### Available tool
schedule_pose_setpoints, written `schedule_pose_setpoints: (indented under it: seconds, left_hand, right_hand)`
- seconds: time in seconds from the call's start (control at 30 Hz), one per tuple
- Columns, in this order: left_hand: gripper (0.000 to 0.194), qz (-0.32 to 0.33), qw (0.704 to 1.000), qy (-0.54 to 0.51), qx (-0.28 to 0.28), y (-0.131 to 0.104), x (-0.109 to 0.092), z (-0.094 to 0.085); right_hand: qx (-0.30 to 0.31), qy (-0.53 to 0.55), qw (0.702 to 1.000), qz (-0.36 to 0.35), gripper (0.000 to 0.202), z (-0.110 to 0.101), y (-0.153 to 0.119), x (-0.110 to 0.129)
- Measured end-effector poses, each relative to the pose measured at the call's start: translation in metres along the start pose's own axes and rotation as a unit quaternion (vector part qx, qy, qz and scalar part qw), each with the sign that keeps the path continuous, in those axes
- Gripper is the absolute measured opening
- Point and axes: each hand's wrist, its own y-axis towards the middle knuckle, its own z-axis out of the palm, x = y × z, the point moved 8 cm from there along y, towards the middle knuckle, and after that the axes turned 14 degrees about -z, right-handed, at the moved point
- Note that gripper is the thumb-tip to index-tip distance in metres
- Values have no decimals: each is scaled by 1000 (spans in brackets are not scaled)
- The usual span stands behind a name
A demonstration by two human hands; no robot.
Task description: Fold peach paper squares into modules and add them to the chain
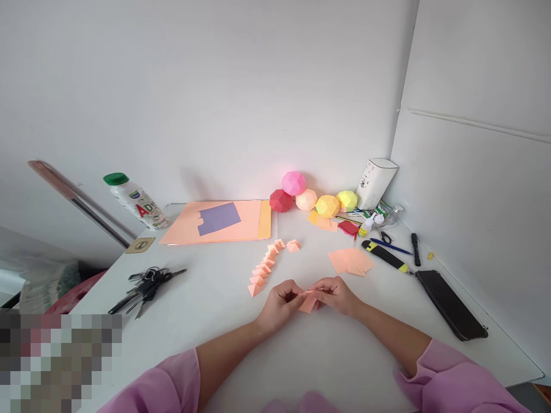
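Note:
Both hands meet near the front middle of the white table around one small peach paper piece [308, 304]. My left hand [282, 304] pinches its left edge, and my right hand [338, 295] pinches the right side, with some fingertips hidden behind the paper. Just beyond my left hand, several folded peach paper units [263, 268] run in a curved row, and a separate one [293, 245] lies at its far end. Flat peach paper squares [350, 261] are spread past my right hand.
Faceted paper balls [306, 199] stand by the wall. Large peach sheets [181, 223], a bottle [144, 206] and keys [148, 287] are left. A cutter [385, 255], glue bottle [365, 226], white box [376, 184] and black pouch [450, 304] are right.

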Motion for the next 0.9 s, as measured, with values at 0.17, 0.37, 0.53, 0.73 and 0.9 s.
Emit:
schedule_pose_setpoints:
  seconds: [0.17,0.37,0.53,0.73,0.9]
  left_hand:
    - [25,26,997,65,-33,-2,-8,1]
    - [22,-28,998,53,0,-1,1,6]
    - [16,-40,998,40,2,1,4,6]
    - [12,-36,999,15,-29,-1,2,-4]
    - [13,-46,996,-37,-60,-1,2,-14]
  right_hand:
    - [10,8,1000,-7,24,3,0,2]
    - [20,-9,1000,-1,26,5,-1,1]
    - [21,-29,999,7,26,5,-2,-1]
    - [7,-17,1000,18,26,2,-1,-1]
    - [-15,12,999,29,26,-2,0,-4]
